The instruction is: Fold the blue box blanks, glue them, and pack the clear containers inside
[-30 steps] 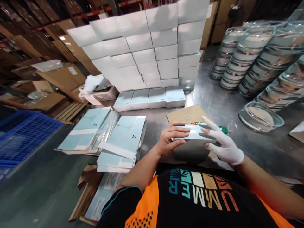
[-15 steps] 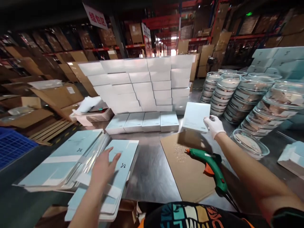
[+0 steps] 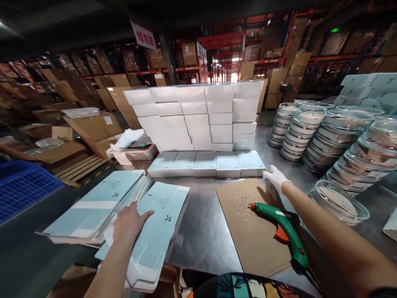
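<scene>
My right hand [image 3: 277, 176], in a white glove, is beside the right end of a row of pale blue boxes [image 3: 251, 160], its fingertips at the corner of the last box. Its fingers are loosely extended and grip nothing. On the left, my bare left hand [image 3: 127, 221] lies at the left edge of a stack of flat pale blue box blanks [image 3: 159, 217], thumb spread out over the top one and the other fingers partly hidden. A green hot glue gun [image 3: 281, 221] with an orange trigger rests on a brown cardboard sheet [image 3: 248, 244], near dried glue strands.
A wall of stacked white boxes [image 3: 198, 120] rises behind the row. Several round clear containers [image 3: 335, 140] stand stacked at right. More flat blanks [image 3: 89, 207] lie at left, near a blue crate [image 3: 25, 186] and a white basket [image 3: 142, 153]. The steel table [image 3: 201, 231] shows in the middle.
My right hand has put the pale blue box down at the right end of the row and let go of it. My left hand has lowered onto the blanks' left edge.
</scene>
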The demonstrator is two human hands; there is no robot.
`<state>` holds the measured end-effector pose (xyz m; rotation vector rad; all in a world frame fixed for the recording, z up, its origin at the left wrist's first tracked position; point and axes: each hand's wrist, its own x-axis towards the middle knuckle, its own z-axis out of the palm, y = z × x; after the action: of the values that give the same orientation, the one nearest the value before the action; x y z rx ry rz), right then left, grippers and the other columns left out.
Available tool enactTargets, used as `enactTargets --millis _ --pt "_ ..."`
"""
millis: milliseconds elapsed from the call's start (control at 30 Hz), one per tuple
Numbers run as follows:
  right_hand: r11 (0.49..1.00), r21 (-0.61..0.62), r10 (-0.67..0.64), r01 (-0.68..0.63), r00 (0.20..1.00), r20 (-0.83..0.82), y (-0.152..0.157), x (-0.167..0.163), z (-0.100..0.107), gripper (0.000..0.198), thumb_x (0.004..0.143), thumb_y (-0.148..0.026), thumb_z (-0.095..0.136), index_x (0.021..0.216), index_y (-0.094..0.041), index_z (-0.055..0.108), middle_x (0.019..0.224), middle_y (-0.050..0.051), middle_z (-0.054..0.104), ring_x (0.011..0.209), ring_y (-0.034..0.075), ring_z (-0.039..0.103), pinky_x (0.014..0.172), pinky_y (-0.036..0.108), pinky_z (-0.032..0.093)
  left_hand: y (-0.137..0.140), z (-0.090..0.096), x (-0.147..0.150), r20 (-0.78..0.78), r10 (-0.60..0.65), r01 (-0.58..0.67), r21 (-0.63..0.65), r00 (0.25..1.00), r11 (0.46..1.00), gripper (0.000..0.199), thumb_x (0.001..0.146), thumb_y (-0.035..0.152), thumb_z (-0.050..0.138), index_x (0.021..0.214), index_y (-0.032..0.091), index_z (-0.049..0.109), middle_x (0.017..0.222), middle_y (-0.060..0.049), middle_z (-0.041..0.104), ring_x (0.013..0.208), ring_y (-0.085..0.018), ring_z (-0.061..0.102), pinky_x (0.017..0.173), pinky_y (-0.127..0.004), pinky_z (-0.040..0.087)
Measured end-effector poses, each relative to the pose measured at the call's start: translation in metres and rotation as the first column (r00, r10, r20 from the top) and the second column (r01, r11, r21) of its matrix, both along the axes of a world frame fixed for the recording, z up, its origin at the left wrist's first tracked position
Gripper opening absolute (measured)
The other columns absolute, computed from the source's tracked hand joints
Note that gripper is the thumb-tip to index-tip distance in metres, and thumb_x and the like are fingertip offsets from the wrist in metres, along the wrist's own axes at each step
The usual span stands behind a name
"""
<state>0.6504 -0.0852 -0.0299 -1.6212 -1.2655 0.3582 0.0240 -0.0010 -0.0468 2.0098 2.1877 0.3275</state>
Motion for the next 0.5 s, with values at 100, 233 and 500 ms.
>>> enactTargets --millis 100,233,500 --pt "0.998 -0.038 -0.054 0.052 0.998 -0.035 -0.037 -0.02 0.0 0.051 0.084 -0.057 0.088 0.121 -0.026 0.073 0.136 0.013 0.072 0.139 0.04 0.063 0.126 0.071 0.041 -0.01 0.026 0.008 0.231 0.054 -0.096 0.172 0.971 0.98 0.085 0.083 0.057 0.058 0.148 0.002 0.062 0.136 -0.029 0.071 0.135 -0.049 0.063 0.109 -0.056 0.053" --pt "0.993 -0.081 0.081 -0.091 0.99 -0.113 -0.09 -0.091 -0.009 0.073 0.084 -0.071 0.081 0.14 -0.027 0.067 0.145 0.017 0.07 0.142 0.042 0.064 0.124 0.074 0.043 -0.044 0.067 0.05 0.796 0.01 -0.124 0.081 0.605 0.989 0.071 0.065 0.065 0.08 0.112 0.013 0.079 0.098 -0.013 0.081 0.086 -0.034 0.075 0.075 -0.041 0.059" --pt "0.867 0.171 0.49 -0.467 0.74 -0.46 -0.131 -0.197 0.026 0.107 0.078 -0.091 0.074 0.162 -0.03 0.05 0.164 0.02 0.057 0.155 0.036 0.053 0.13 0.059 0.039 -0.134 0.079 0.176 0.993 -0.115 0.65 0.104 -0.026 0.753 0.076 0.054 0.079 0.092 0.098 0.018 0.082 0.089 -0.017 0.082 0.094 -0.042 0.08 0.084 -0.053 0.065"
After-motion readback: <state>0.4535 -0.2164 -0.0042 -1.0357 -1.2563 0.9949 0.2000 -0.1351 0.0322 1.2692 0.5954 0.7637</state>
